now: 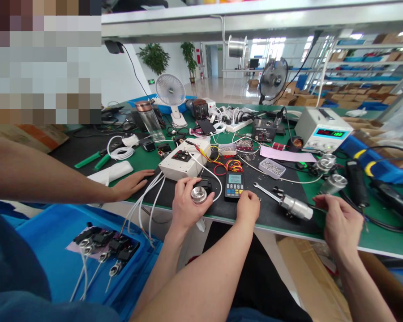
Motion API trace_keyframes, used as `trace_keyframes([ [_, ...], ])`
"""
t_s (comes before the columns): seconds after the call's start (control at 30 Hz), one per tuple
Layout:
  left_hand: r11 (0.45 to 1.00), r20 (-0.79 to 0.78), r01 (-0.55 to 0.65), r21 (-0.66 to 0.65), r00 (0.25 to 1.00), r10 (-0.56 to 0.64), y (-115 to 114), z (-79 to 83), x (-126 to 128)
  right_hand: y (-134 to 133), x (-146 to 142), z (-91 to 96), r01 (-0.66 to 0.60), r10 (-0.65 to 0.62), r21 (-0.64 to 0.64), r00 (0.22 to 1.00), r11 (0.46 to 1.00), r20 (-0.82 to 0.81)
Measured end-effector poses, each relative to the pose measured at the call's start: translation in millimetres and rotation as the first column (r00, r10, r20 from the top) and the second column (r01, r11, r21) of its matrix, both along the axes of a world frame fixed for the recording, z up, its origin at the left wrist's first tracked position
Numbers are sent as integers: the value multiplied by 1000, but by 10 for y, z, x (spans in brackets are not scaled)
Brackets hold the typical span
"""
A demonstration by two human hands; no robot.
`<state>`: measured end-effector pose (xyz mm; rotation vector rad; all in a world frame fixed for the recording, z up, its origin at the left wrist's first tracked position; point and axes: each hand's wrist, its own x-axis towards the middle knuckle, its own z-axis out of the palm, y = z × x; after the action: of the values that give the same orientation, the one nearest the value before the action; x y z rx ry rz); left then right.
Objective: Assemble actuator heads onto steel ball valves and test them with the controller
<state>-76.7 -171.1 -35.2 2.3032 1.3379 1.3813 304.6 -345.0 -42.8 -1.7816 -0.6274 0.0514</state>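
Observation:
My left hand (188, 203) is closed around a round metal pipe fitting (199, 194) with a black housing behind it. A white cable loops beside this fitting. My right hand (343, 221) hovers at the bench's right front, fingers curled; a dark cable passes by the fingertips, and whether they grip it is unclear. Left of that hand lie a silver cylindrical fitting (296, 206) and an open-end wrench (267, 191). A co-worker's hand (248, 206) touches the keypad of a handheld tester (234, 184); the co-worker's other hand (130, 184) rests on the bench.
Behind my left hand stands a white box (177, 167) with cables. A blue bin (121, 232) at lower left holds several metal fittings. Screw trays (272, 168), a power supply (324, 129) and a glass bottle (151, 125) stand farther back. The co-worker's forearm crosses in front of me.

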Motion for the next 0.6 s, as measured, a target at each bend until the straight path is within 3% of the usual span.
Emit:
trace_keyframes([
  [0.3,1000,25,17,14,1000,-17,-21,-3,2,-49,-11,66,5,-10,-49,996,999,-91],
  [0.6,999,52,20,51,998,-23,-8,-59,-7,-59,180,-137,-36,28,-113,997,993,-70],
])
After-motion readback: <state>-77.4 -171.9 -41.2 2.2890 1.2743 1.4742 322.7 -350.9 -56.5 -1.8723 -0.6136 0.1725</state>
